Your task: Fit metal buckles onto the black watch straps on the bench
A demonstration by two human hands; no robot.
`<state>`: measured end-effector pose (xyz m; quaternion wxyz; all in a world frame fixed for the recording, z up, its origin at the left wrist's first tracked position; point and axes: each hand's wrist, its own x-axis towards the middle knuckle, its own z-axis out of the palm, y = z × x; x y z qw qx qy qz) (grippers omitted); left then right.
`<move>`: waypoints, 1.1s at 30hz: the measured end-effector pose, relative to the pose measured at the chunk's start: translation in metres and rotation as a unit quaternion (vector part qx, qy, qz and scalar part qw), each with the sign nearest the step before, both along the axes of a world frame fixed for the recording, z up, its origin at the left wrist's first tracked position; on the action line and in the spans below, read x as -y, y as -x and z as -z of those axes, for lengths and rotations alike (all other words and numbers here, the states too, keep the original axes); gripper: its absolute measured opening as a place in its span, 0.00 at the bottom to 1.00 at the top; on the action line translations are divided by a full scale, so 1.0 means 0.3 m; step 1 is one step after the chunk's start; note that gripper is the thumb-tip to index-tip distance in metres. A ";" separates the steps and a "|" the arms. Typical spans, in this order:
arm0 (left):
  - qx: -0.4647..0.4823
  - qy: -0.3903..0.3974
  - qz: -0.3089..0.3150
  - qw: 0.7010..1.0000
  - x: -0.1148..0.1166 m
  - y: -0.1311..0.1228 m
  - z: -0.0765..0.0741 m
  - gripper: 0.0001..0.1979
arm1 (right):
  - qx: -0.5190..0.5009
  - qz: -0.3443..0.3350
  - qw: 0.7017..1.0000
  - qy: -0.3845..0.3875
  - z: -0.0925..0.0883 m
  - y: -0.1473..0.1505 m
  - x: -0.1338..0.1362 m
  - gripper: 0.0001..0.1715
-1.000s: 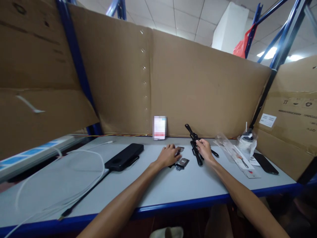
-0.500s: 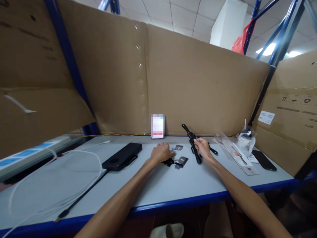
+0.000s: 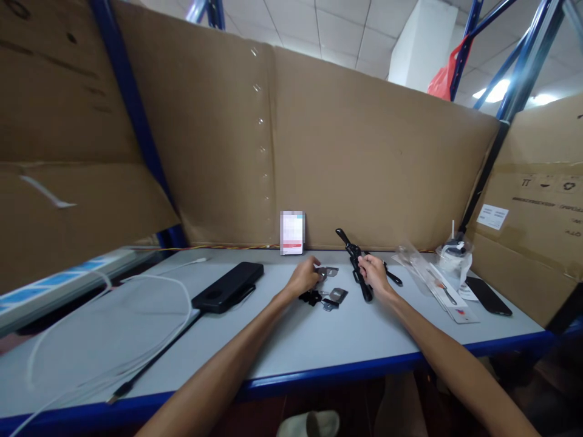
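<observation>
My right hand [image 3: 376, 274] is closed round the middle of a black two-handled tool that looks like a spokeshave [image 3: 365, 290]; it slants across the table, one handle toward the back. Behind that hand, another black handle [image 3: 394, 277] pokes out. My left hand [image 3: 304, 277] pinches a small grey metal plate [image 3: 322, 274] at its fingertips, beside a flat metal blade [image 3: 332, 272] on the table. Closer to me are a second metal blade [image 3: 338, 295], a small metal piece [image 3: 328, 306] and a cluster of small black parts [image 3: 311, 297].
A phone with a lit screen [image 3: 292, 233] leans on the cardboard wall [image 3: 337, 145]. On the left are a black power bank [image 3: 228, 288], white cable [image 3: 189, 303] and a power strip [image 3: 59, 285]. Plastic-packed tools [image 3: 439, 285], a bagged cup [image 3: 453, 255] and a dark phone [image 3: 488, 296] lie right.
My left hand has shifted right and slightly back from over the small parts, and now has a grey plate at its fingertips. My right hand stays on the spokeshave.
</observation>
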<state>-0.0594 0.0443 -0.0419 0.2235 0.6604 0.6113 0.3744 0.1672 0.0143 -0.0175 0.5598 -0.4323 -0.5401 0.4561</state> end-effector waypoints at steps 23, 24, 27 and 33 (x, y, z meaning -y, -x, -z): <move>0.458 0.142 0.104 0.871 0.104 -0.076 -0.088 0.15 | -0.002 -0.093 0.993 0.077 -0.002 0.038 0.052 0.28; 0.464 0.148 0.103 0.867 0.108 -0.077 -0.094 0.14 | -0.003 -0.090 0.993 0.078 -0.002 0.037 0.050 0.28; 0.478 0.167 0.090 0.857 0.123 -0.082 -0.110 0.11 | -0.009 -0.081 0.993 0.084 -0.001 0.035 0.042 0.29; 0.507 0.160 0.069 0.844 0.122 -0.093 -0.108 0.12 | -0.010 -0.078 0.993 0.086 -0.001 0.037 0.037 0.29</move>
